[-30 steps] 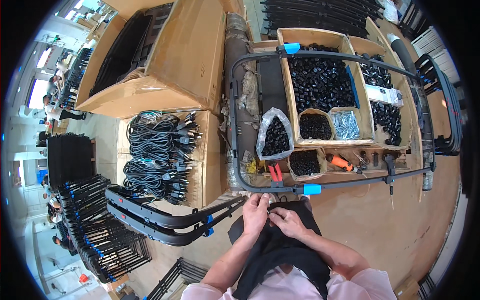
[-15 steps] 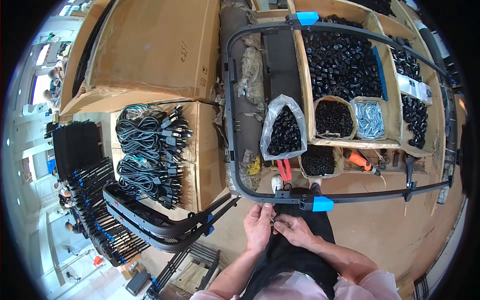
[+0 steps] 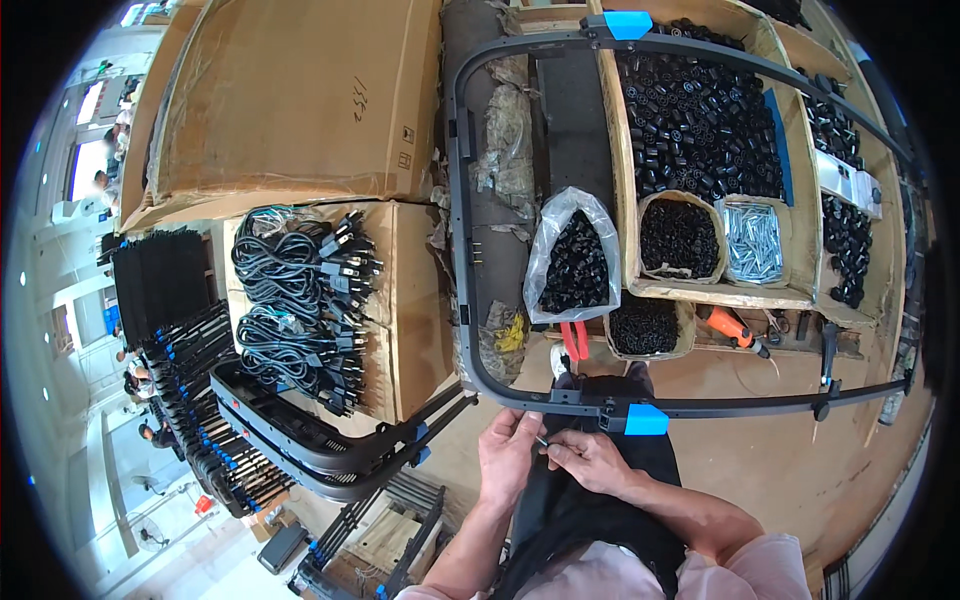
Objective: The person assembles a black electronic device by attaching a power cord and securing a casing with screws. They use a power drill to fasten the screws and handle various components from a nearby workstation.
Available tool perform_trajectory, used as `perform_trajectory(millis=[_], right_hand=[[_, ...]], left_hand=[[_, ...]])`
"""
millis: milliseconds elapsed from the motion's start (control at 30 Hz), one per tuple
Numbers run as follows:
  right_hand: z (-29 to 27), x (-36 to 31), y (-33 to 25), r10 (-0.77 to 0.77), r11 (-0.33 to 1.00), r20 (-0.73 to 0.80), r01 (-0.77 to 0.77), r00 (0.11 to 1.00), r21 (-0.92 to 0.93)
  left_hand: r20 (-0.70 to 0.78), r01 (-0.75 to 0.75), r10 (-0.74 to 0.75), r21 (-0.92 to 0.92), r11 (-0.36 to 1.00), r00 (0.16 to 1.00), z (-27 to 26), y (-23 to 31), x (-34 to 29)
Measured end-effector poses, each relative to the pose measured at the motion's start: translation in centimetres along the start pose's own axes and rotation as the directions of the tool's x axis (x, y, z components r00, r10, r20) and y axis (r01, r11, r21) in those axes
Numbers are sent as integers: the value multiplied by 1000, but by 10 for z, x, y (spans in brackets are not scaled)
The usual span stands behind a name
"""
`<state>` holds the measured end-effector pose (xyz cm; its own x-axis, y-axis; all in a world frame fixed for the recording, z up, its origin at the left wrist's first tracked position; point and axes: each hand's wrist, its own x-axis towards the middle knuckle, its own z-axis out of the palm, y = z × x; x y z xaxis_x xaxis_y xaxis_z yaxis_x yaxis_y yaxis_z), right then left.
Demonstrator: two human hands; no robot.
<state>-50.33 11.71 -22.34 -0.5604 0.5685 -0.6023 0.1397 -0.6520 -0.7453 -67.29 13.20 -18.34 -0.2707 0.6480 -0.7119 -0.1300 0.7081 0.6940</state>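
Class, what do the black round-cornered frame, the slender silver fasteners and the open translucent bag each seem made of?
Black round-cornered frame: probably coated metal, slim with a satin sheen; plastic isn't excluded.
Slender silver fasteners: likely plated metal, showing bright glints.
Open translucent bag: apparently thin, glossy plastic film, crinkled and see-through.

Factory workshop, rows of frames (image 3: 205, 430), part bins (image 3: 740, 292) (mostly black pieces (image 3: 690, 140)), bundled cables (image 3: 300, 340)
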Motion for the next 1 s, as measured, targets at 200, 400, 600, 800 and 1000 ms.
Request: perform_trajectory(millis=[200, 400, 600, 800, 1000], right_hand=[[-8, -6, 6, 8, 999, -23, -7, 1000, 33], [-1, 0, -3, -23, 997, -47, 27, 999, 69], [16, 18, -15, -11, 940, -105, 46, 994, 337], [36, 22, -34, 52, 831, -198, 68, 979, 552], [21, -26, -130, -144, 789, -305, -77, 941, -610]], left_hand=[[19, 20, -18, -121, 992, 1000, 7, -6, -3], [-100, -240, 355, 565, 789, 930, -3, 7, -16], [-23, -101, 114, 321, 942, 993, -59, -45, -49], [367, -579, 450, 449, 681, 814, -52, -88, -23], [431, -321, 176, 292, 901, 885, -85, -119, -6]])
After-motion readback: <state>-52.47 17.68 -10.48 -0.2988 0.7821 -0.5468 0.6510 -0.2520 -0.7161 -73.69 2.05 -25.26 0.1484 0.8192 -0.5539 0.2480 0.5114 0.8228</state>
